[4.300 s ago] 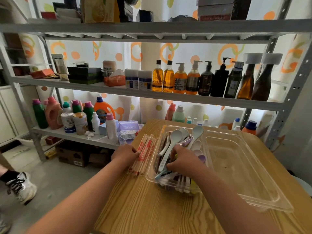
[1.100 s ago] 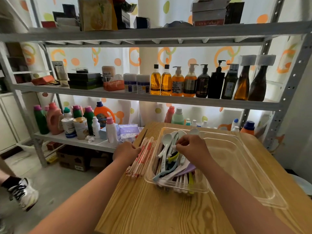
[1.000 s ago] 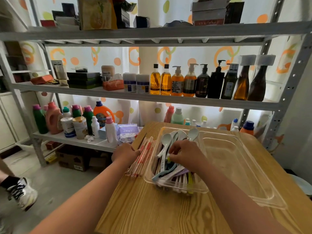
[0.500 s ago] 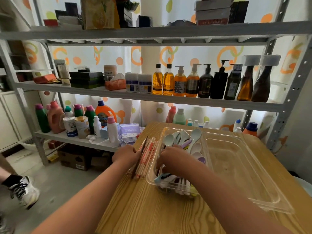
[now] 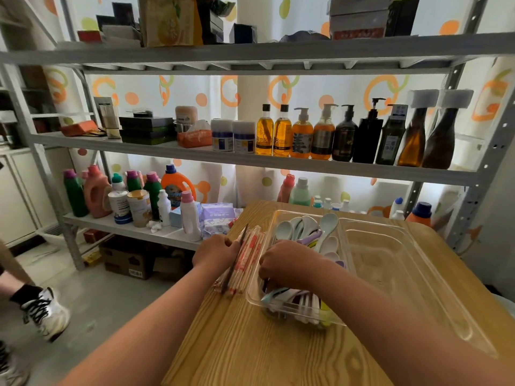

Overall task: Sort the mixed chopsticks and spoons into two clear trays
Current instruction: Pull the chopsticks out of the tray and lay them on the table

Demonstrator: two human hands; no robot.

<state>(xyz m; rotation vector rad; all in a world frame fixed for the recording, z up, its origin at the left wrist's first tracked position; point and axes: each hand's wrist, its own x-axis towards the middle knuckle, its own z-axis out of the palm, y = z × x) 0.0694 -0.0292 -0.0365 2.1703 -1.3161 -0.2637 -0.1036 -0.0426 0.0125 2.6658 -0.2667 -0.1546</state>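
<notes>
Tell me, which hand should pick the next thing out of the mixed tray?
The right hand: it is down inside the narrow clear plastic tray, among the pale spoons. The left hand is outside it, holding the bundle of red-and-white wrapped chopsticks.

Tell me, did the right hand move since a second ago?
Yes. The right hand slid left and nearer the person, from the spoon bowls toward the clear tray's left wall.
</notes>
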